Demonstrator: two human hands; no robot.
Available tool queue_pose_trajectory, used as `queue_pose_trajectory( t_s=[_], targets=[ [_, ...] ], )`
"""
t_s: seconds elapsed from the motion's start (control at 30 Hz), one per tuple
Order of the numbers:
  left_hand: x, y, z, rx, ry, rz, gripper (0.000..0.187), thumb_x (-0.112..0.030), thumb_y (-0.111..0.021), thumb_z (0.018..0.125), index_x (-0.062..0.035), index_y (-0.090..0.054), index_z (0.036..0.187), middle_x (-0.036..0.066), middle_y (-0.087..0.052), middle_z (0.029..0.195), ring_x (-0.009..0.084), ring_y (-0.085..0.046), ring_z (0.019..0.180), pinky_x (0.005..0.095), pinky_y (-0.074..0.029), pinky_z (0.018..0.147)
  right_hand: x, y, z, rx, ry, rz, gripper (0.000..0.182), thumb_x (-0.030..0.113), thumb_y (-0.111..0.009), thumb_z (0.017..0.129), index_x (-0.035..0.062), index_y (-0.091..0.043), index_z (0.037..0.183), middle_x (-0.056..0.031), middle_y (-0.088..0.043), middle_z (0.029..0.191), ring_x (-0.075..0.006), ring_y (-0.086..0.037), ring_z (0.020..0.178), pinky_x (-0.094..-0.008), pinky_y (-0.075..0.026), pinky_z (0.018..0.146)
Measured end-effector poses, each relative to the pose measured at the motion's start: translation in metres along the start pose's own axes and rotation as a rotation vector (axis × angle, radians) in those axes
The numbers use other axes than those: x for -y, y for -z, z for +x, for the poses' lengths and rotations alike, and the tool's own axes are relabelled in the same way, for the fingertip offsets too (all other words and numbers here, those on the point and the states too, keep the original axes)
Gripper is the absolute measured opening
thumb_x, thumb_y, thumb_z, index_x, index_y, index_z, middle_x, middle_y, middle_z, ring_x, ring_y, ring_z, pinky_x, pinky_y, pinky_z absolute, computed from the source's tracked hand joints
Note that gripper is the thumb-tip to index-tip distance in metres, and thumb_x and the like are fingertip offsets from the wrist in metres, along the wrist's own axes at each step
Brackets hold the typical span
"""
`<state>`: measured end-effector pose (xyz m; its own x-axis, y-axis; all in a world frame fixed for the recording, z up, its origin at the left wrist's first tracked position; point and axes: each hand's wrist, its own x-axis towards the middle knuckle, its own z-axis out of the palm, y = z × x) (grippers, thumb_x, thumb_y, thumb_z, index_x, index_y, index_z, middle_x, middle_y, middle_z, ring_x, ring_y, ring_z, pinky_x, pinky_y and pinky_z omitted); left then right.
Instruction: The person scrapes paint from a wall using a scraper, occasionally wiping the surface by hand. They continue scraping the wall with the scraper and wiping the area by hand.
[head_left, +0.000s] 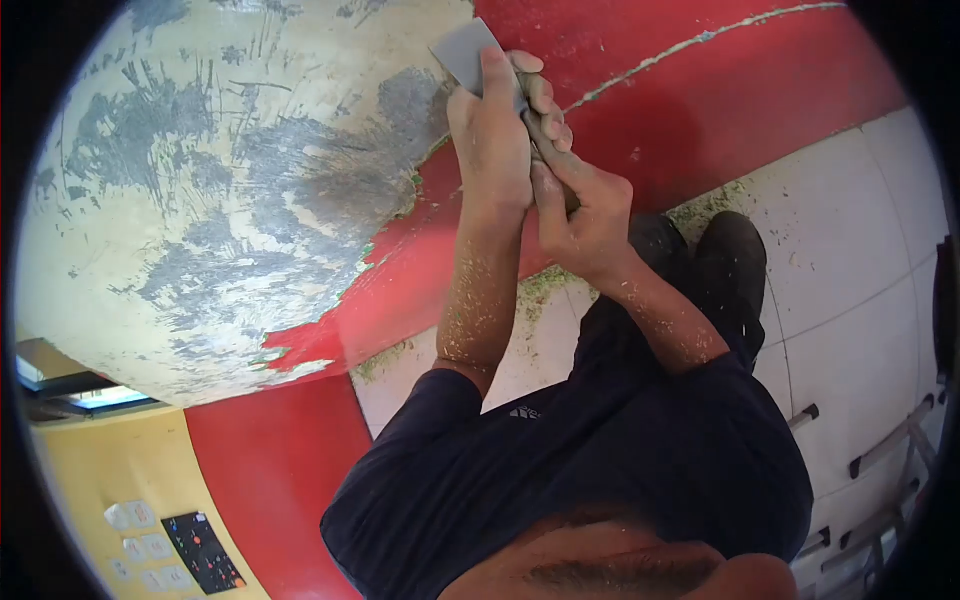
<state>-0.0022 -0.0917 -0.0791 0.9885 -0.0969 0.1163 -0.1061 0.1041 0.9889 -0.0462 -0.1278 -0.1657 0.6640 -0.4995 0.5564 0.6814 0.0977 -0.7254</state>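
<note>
I'm looking down at both hands bunched together at the upper middle of the frame, working a paint scraper. The left hand is closed round the tool, fingers curled tight, with the index finger laid flat along the back of the grey blade. The right hand sits just below and to the right, touching the left, fingers wrapped shut on the scraper's handle, which is mostly hidden between the two grips.

The blade's edge is pressed against the wall, right where the red paint meets the stripped patch. That bare area fills the upper left of the frame: pale plaster streaked with grey, ragged at its border. Red paint runs from the top right down in a band toward the lower left.

Both forearms are dusted with pale flakes. More paint chips lie scattered on the white tiled floor near the middle right. No containers show anywhere in view. The dark navy shirt fills the lower centre.
</note>
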Motion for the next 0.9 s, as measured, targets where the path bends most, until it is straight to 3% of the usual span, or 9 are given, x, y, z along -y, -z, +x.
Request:
queue_pose_trajectory(
  t_s=[0.2, 0.3, 0.4, 0.5, 0.6, 0.7, 0.8, 0.9],
  targets=[
    [0.0, -0.001, -0.008, -0.086, 0.004, -0.062, 0.03, -0.033, -0.039, 0.102, -0.0055, -0.047, 0.091, 0.002, -0.038, 0.062, 0.0118, -0.042, 0.048, 0.0287, -0.04, 0.044, -0.004, 0.012, 0.002, 0.15, 0.026, -0.026, 0.027, -0.003, -0.061, 0.078, -0.002, -0.066, 0.105, -0.0168, -0.058, 0.068, -0.0288, -0.059, 0.054, -0.0356, -0.046, 0.049],
    [-0.009, 0.001, 0.001, -0.055, -0.011, -0.035, 0.035, -0.035, -0.039, 0.102, -0.0041, -0.047, 0.088, 0.003, -0.039, 0.058, 0.0132, -0.045, 0.043, 0.0292, -0.041, 0.04, 0.0, 0.013, 0.009, 0.248, -0.055, -0.016, 0.029, -0.009, -0.055, 0.082, -0.0077, -0.062, 0.11, -0.0189, -0.065, 0.08, -0.0157, -0.064, 0.064, -0.026, -0.049, 0.059],
    [-0.013, -0.007, 0.003, -0.064, 0.015, -0.016, 0.034, -0.034, -0.041, 0.101, -0.0043, -0.047, 0.086, 0.002, -0.037, 0.056, 0.0133, -0.043, 0.042, 0.0301, -0.041, 0.039, 0.003, 0.015, 0.015, 0.223, -0.053, 0.045, 0.029, -0.011, -0.054, 0.082, -0.0087, -0.062, 0.11, -0.0184, -0.065, 0.079, -0.0131, -0.062, 0.063, -0.025, -0.048, 0.058],
    [-0.021, -0.019, 0.012, -0.073, 0.001, 0.054, 0.032, -0.033, -0.044, 0.1, -0.0042, -0.046, 0.085, 0.001, -0.036, 0.055, 0.014, -0.042, 0.041, 0.031, -0.04, 0.038, 0.007, 0.012, 0.03, 0.135, -0.055, 0.09, 0.017, -0.004, -0.06, 0.078, -0.0022, -0.066, 0.094, -0.0169, -0.057, 0.067, -0.0291, -0.058, 0.054, -0.0331, -0.045, 0.049],
    [-0.02, -0.025, 0.014, -0.009, 0.053, 0.072, 0.03, -0.031, -0.045, 0.099, -0.0047, -0.045, 0.084, 0.001, -0.035, 0.054, 0.0146, -0.042, 0.04, 0.0315, -0.04, 0.038, 0.009, 0.014, 0.028, 0.076, -0.049, 0.079, 0.017, -0.005, -0.059, 0.078, -0.0025, -0.066, 0.094, -0.017, -0.057, 0.067, -0.0292, -0.059, 0.054, -0.033, -0.045, 0.05],
    [-0.011, -0.02, 0.006, -0.058, 0.044, 0.066, 0.029, -0.032, -0.044, 0.1, -0.0073, -0.046, 0.085, 0.0, -0.034, 0.056, 0.0129, -0.04, 0.041, 0.0293, -0.039, 0.039, 0.009, 0.018, 0.014, 0.141, -0.209, 0.133, 0.02, -0.004, -0.059, 0.078, -0.0025, -0.066, 0.097, -0.0182, -0.059, 0.07, -0.0296, -0.06, 0.056, -0.0339, -0.047, 0.052],
    [-0.018, -0.024, 0.006, -0.132, -0.004, 0.048, 0.028, -0.032, -0.042, 0.101, -0.0092, -0.046, 0.086, -0.002, -0.032, 0.057, 0.0099, -0.038, 0.041, 0.027, -0.037, 0.038, 0.004, 0.019, 0.038, 0.238, -0.041, 0.091, 0.024, -0.003, -0.059, 0.079, -0.0023, -0.067, 0.101, -0.0198, -0.061, 0.074, -0.0296, -0.063, 0.06, -0.0348, -0.049, 0.055],
    [-0.022, -0.022, 0.004, -0.143, 0.007, 0.111, 0.028, -0.033, -0.043, 0.101, -0.0094, -0.047, 0.086, -0.003, -0.032, 0.057, 0.0088, -0.037, 0.041, 0.0261, -0.036, 0.037, 0.01, 0.021, 0.021, 0.216, 0.016, 0.07, 0.027, -0.009, -0.054, 0.08, -0.008, -0.064, 0.105, -0.0208, -0.062, 0.076, -0.0252, -0.069, 0.068, -0.0285, -0.05, 0.06]
  ],
)
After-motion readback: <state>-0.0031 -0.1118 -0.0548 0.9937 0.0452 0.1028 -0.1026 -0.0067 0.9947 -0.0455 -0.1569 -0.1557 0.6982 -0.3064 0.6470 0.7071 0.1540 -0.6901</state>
